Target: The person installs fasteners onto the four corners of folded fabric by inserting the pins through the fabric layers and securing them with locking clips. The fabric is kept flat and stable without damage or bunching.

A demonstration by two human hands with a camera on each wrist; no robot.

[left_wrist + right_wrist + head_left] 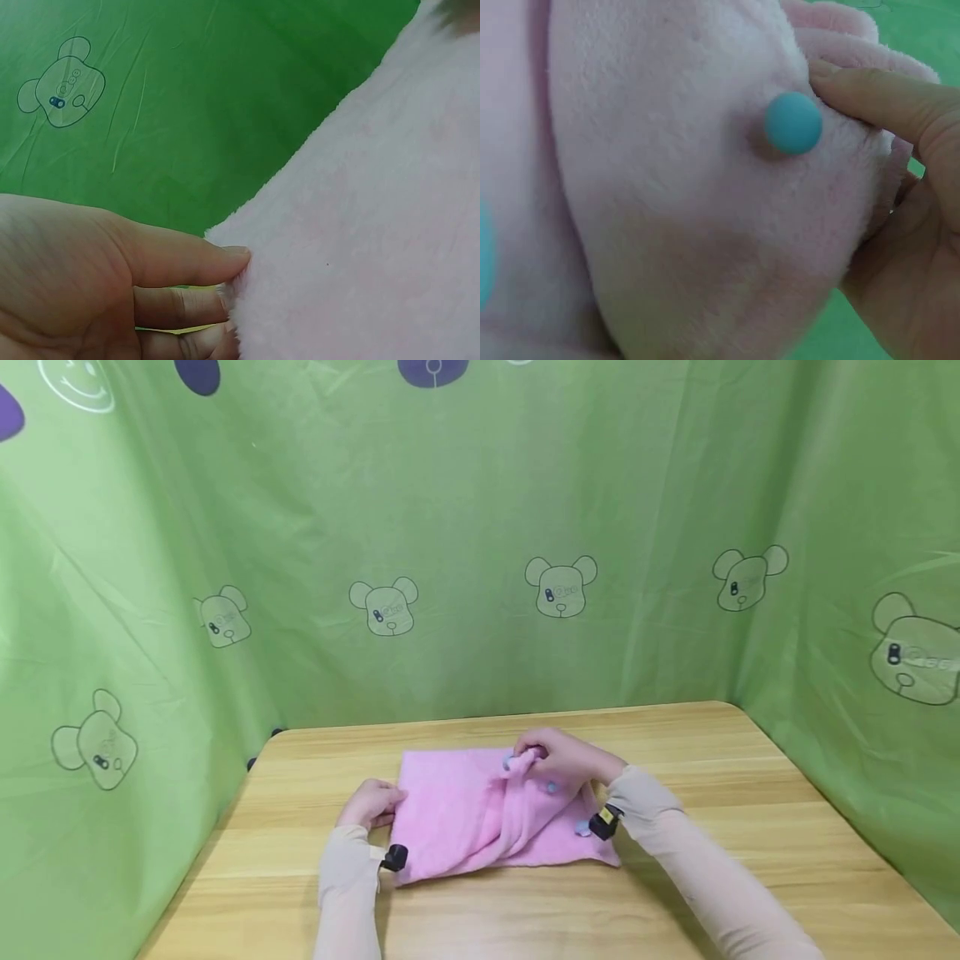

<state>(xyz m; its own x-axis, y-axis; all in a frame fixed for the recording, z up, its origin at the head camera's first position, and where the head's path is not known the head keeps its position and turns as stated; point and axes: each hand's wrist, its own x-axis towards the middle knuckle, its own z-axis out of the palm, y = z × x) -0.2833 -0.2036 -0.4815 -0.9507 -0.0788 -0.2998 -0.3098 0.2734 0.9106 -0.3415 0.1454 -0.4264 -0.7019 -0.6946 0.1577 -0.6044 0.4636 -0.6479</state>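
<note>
A fluffy pink cloth (446, 802) with blue buttons lies on the table, its right part lifted and bunched into folds. My left hand (369, 803) pinches the cloth's left edge between thumb and fingers; the left wrist view shows the thumb (225, 259) on top of the plush fabric (360, 225). Near the cloth's far side my right hand (562, 756) grips a gathered fold and holds it up off the table. In the right wrist view a round blue button (793, 124) sits on the fabric close to the right thumb (877, 94). The cloth hides part of the right fingers.
The wooden table (675, 760) reaches out on all sides of the cloth. Behind it and at both sides hangs a green curtain (465, 677) printed with bear faces. Small black cameras are strapped to both wrists.
</note>
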